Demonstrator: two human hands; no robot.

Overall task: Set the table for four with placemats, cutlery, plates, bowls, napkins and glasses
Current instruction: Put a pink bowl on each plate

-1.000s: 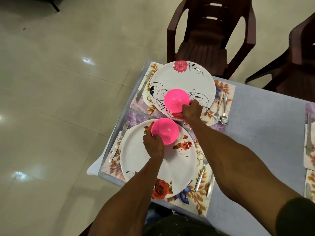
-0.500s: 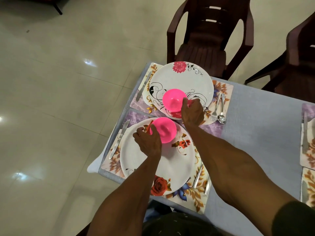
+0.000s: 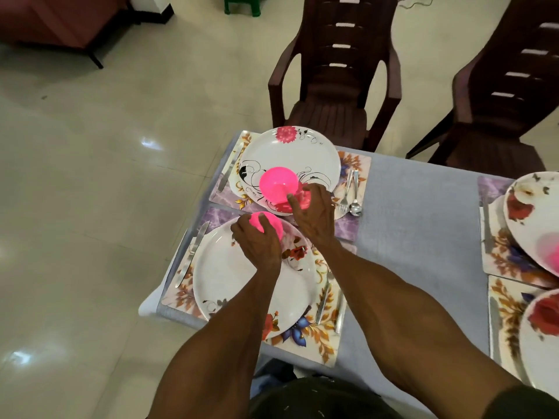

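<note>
Since a second ago: view tilted up, chairs [image 3: 335, 86] fuller in frame; both bowls unmoved. Near plate [image 3: 236, 285] under left hand [image 3: 260, 246], fingers curled over near pink bowl [image 3: 267, 225]. Right hand [image 3: 314, 213], fingers bent, touched far pink bowl [image 3: 276, 186] on far plate [image 3: 290, 158].

Dim, warm indoor light, with bright glare spots reflected on the glossy floor [image 3: 90, 182]. The pink bowls [image 3: 276, 184] glow overexposed and soft. Wide-angle distortion bends the chairs [image 3: 335, 71] near the edges.
</note>
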